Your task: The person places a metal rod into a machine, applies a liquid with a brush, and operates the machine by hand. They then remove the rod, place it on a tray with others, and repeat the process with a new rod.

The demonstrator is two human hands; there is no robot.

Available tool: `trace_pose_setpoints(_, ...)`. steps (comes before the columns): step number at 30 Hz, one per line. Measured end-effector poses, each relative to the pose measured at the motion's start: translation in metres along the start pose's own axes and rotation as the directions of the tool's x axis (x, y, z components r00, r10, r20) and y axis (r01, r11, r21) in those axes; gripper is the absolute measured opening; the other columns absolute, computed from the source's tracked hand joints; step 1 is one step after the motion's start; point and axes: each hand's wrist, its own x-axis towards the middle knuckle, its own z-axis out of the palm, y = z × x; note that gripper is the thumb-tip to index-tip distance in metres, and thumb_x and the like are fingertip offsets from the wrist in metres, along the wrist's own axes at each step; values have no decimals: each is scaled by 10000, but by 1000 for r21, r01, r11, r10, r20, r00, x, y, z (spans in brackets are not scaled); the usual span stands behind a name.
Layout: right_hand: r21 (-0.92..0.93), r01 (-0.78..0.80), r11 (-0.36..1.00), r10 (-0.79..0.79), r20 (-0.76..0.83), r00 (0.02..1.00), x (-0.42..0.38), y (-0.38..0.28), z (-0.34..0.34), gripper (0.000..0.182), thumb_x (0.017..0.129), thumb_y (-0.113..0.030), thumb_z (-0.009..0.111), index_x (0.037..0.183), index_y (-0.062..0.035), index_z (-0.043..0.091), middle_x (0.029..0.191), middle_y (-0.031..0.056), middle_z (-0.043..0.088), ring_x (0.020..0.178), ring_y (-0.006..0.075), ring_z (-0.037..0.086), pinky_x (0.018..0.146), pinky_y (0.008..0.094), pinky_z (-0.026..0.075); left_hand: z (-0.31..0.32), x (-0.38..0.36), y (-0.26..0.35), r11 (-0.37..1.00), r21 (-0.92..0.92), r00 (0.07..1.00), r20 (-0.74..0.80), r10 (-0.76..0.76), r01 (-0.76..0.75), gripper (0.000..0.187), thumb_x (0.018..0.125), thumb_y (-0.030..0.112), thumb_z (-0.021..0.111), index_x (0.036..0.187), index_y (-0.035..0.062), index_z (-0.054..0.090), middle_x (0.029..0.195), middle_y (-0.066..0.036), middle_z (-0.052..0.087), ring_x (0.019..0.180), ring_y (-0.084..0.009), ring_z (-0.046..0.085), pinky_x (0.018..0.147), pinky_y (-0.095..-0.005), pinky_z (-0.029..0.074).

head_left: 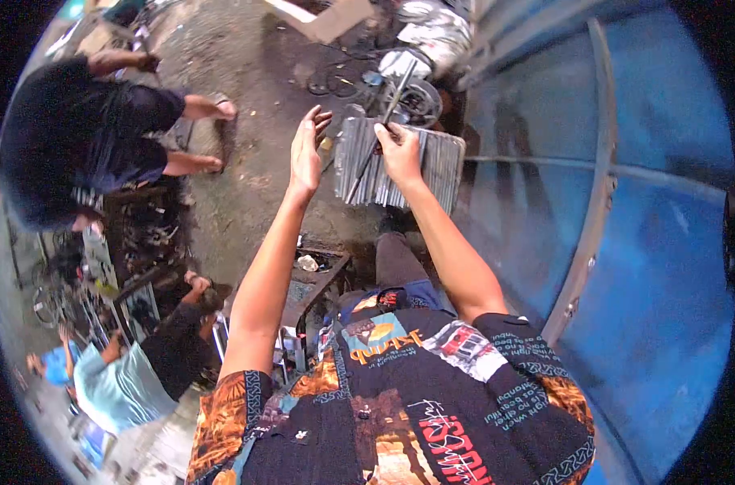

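My right hand (401, 153) is closed around a thin metal rod (400, 90), which slants from upper right to lower left. Beneath the rod, a wide bundle of grey metal bars (442, 153) lies side by side, and this hand is over its middle. To the left of the bundle, my left hand (306, 153) is raised with its fingers stretched out and nothing in its palm. The rod's lower end overlaps the bars in this view.
A spoked wheel (420, 103) and pale sacks (432, 32) lie beyond the bars. Blue metal panels (667, 234) rise on the right. A metal-framed stand (327, 279) is near my left forearm. Several other people are at left, one in dark clothes (68, 137).
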Motion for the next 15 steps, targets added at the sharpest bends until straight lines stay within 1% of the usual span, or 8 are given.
trace_pose_setpoints(1,-29,23,999,-24,-36,999,5,8,-10,323,882,-251,663,926,68,681,704,78,661,650,97,574,593,298,465,13,8,-7,1000,-9,1000,22,-12,13,560,1048,403,256,1421,2,372,1355,-185,507,1284,-287,464,1093,-409,323)
trace_pose_setpoints(2,-32,9,999,-11,-60,998,7,15,-22,323,882,-251,663,926,68,681,704,78,661,650,97,574,593,298,465,23,13,-13,1000,-9,999,47,-26,27,560,1048,403,256,1421,2,372,1355,-185,507,1284,-287,464,1093,-409,323)
trace_pose_setpoints(5,-230,50,972,-69,-74,995,12,34,-41,283,880,-242,647,897,40,668,706,163,649,626,159,599,612,328,461,40,24,-30,1000,2,996,91,-16,16,519,1052,361,282,1397,-6,406,1306,-156,550,1226,-256,504,1056,-372,364)
trace_pose_setpoints(10,-214,-13,977,-12,-115,993,12,48,-61,290,875,-244,646,823,41,639,713,181,649,633,222,637,599,359,457,62,33,-58,999,-21,993,112,-33,35,473,1050,317,316,1364,-11,446,1258,-151,583,1181,-234,542,1032,-342,386)
trace_pose_setpoints(12,-317,-42,948,1,-129,992,19,56,-71,284,872,-245,646,826,36,646,720,187,650,632,240,639,594,363,458,71,42,-70,997,77,993,114,-20,12,450,1044,296,337,1350,-9,466,1238,-154,598,1176,-229,552,1028,-333,387)
trace_pose_setpoints(13,-288,-15,957,-26,-139,990,20,66,-74,294,861,-264,651,834,29,653,730,189,654,660,276,652,608,384,472,72,43,-79,994,110,995,104,-4,-8,437,1033,285,381,1329,-17,491,1233,-164,608,1182,-232,557,1030,-328,385)
trace_pose_setpoints(14,-290,-27,957,-14,-138,990,22,78,-77,294,861,-264,651,834,29,653,730,189,654,660,276,652,608,384,472,72,43,-91,994,112,995,102,-16,5,437,1033,285,381,1329,-17,491,1233,-164,608,1182,-232,557,1030,-328,385)
trace_pose_setpoints(15,-380,-50,924,5,-120,993,26,89,-80,276,866,-247,654,863,30,667,727,153,667,655,200,630,601,352,462,74,45,-100,978,210,995,100,-10,-11,436,1028,283,397,1324,-20,496,1239,-167,607,1188,-238,556,1031,-331,385)
